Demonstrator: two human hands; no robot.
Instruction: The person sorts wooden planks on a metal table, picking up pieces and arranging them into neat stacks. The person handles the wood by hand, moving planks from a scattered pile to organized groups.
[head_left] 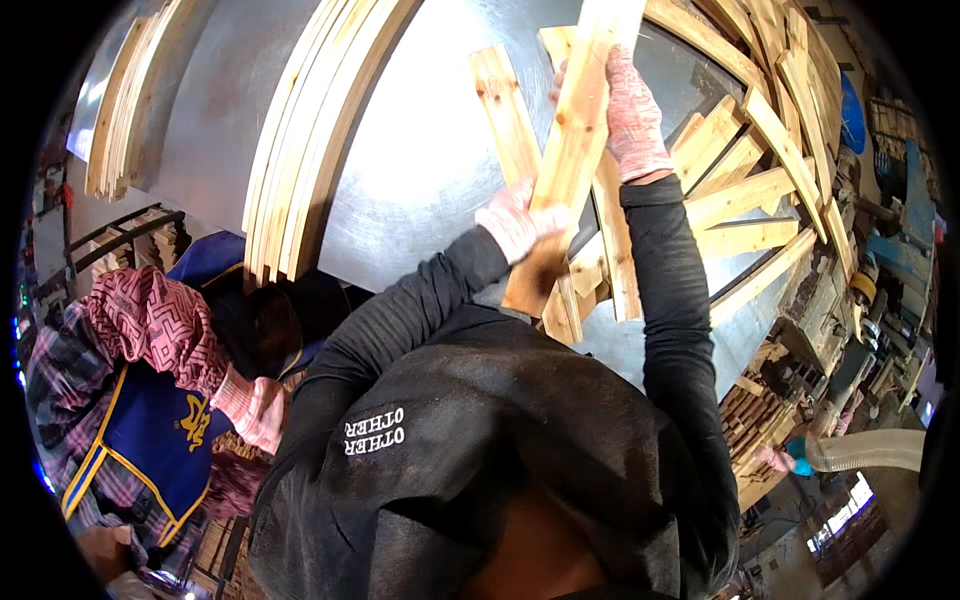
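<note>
A long, pale wooden board with dark knots is held lengthwise in front of me, tilted slightly to the right at its far end. My left hand, in a pinkish knitted glove, is closed around its left edge near the lower end. Farther up, my right hand, gloved alike, grips the board's right edge; some of its fingers are hidden behind the wood. Beneath the held piece, another board and a shorter strip lie on the shiny metal table.
Several loose wooden strips fan out across the table's right side, with longer ones piled behind. Long stacked boards stand at left. A co-worker in a blue apron is close on my left. At lower right runs a ribbed hose.
</note>
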